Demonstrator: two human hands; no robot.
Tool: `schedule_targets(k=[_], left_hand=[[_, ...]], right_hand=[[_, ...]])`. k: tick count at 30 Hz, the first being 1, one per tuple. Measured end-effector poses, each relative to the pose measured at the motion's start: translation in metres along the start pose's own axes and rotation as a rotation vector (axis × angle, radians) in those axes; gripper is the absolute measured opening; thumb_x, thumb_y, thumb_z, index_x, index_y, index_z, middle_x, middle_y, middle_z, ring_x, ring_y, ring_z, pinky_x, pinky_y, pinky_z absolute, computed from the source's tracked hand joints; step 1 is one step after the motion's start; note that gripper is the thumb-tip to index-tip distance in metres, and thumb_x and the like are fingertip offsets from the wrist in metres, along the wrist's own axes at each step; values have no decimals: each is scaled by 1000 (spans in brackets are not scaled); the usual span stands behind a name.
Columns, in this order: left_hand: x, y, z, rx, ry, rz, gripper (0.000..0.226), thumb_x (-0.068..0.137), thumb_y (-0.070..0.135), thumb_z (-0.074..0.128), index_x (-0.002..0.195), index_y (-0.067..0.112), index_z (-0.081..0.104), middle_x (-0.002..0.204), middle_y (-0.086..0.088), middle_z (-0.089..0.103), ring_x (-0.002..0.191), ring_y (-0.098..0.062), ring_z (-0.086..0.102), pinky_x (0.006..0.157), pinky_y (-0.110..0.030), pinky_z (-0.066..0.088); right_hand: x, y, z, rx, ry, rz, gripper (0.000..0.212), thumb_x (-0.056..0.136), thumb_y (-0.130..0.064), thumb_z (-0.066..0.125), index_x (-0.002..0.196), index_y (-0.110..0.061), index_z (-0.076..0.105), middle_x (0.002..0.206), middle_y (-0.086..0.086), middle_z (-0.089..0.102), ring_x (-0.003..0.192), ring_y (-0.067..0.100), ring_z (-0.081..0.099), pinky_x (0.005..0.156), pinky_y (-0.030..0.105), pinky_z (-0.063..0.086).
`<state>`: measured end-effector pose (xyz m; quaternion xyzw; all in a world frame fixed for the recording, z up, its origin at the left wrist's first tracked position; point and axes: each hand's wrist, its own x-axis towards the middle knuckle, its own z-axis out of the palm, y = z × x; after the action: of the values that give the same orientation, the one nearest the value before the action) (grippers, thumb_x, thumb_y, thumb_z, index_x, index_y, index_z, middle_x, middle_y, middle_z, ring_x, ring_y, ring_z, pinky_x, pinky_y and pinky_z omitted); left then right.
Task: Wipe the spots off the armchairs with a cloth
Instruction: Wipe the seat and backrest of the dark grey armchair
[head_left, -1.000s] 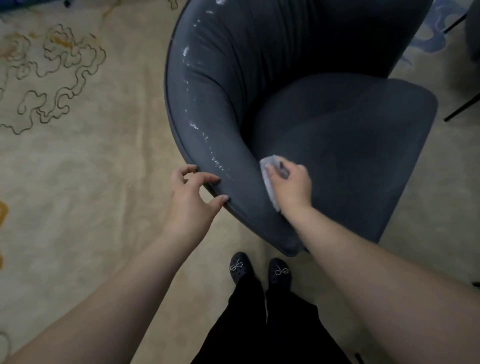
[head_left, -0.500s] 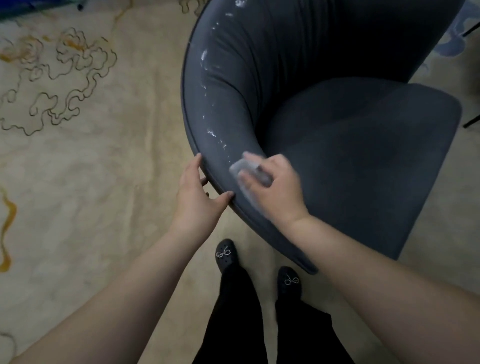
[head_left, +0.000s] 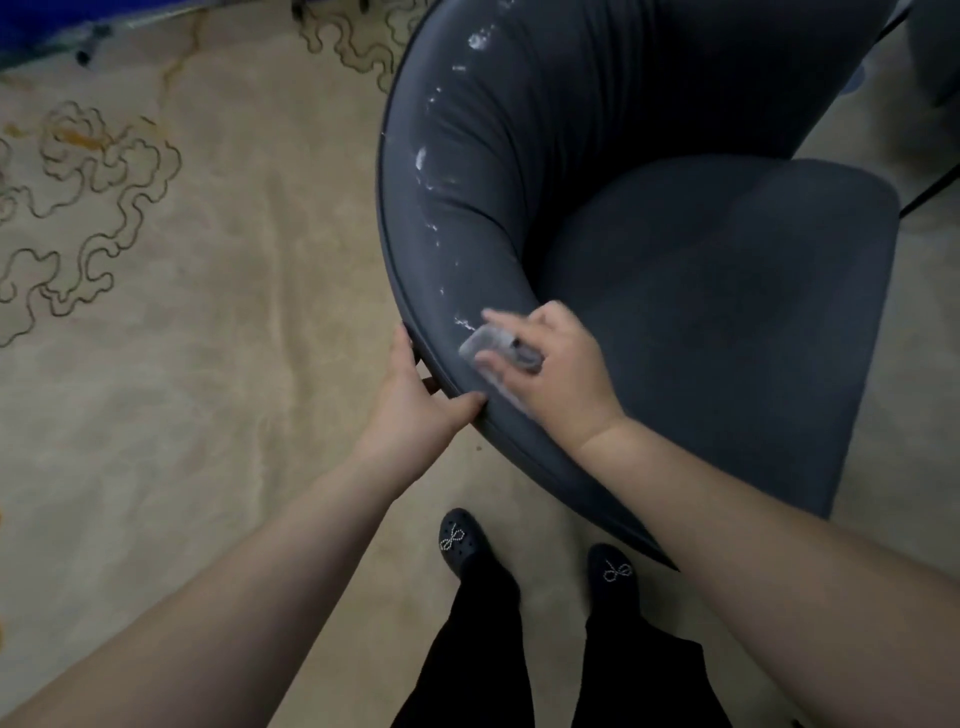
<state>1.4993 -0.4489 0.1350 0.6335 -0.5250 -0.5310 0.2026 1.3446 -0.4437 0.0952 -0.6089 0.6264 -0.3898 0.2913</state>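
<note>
A dark grey armchair (head_left: 701, 312) with a curved back fills the upper right. White spots (head_left: 422, 156) run along the top of its left arm, from the far back down to a smear (head_left: 463, 323) close to my right hand. My right hand (head_left: 558, 374) presses a small pale grey cloth (head_left: 488, 349) flat on the arm just below that smear. My left hand (head_left: 415, 400) grips the outer rim of the same arm, thumb on top, fingers underneath.
A beige carpet (head_left: 182, 389) with a dark swirl pattern covers the floor on the left. My two black shoes (head_left: 460, 540) stand just in front of the chair. Another dark chair's edge (head_left: 935, 47) and thin black legs show at the far right.
My right hand with the cloth has slid from the inner side of the arm up onto its top, toward the spots. My left hand has closed on the rim.
</note>
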Motion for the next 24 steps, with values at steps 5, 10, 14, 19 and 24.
schedule_targets(k=[5, 10, 14, 19, 24], left_hand=[[32, 11, -28, -12, -57, 4, 71, 79, 12, 75, 110, 57, 30, 104, 38, 46, 97, -2, 62, 63, -11, 51], [50, 11, -43, 13, -169, 32, 94, 78, 11, 76, 148, 35, 19, 125, 24, 53, 101, -2, 64, 71, -18, 55], [56, 9, -47, -4, -200, 31, 90, 77, 12, 78, 143, 39, 23, 119, 25, 53, 95, -1, 65, 72, -19, 56], [63, 9, -50, -34, -216, 24, 94, 76, 7, 77, 144, 39, 23, 115, 22, 58, 92, 0, 66, 71, -22, 57], [68, 9, -50, -71, -221, -16, 109, 75, 4, 78, 151, 39, 7, 134, 12, 49, 104, -8, 63, 81, -33, 59]], right_hand=[[32, -2, 5, 47, 229, 299, 38, 84, -30, 70, 121, -24, 64, 91, -4, 45, 78, 4, 51, 71, -1, 36], [24, -19, 22, -31, 72, 2, 45, 79, -27, 75, 122, -17, 64, 88, -2, 44, 79, 12, 51, 76, 18, 46], [49, -16, 25, -7, 271, 262, 42, 82, -28, 71, 123, -19, 63, 90, -3, 43, 81, 9, 51, 76, 4, 40], [33, -26, 24, -98, 111, -87, 46, 79, -25, 75, 123, -16, 63, 88, 4, 46, 80, 17, 50, 76, 22, 48], [87, -22, 33, -99, 197, 18, 46, 80, -25, 74, 123, -14, 63, 89, 3, 43, 80, 13, 48, 77, 13, 42]])
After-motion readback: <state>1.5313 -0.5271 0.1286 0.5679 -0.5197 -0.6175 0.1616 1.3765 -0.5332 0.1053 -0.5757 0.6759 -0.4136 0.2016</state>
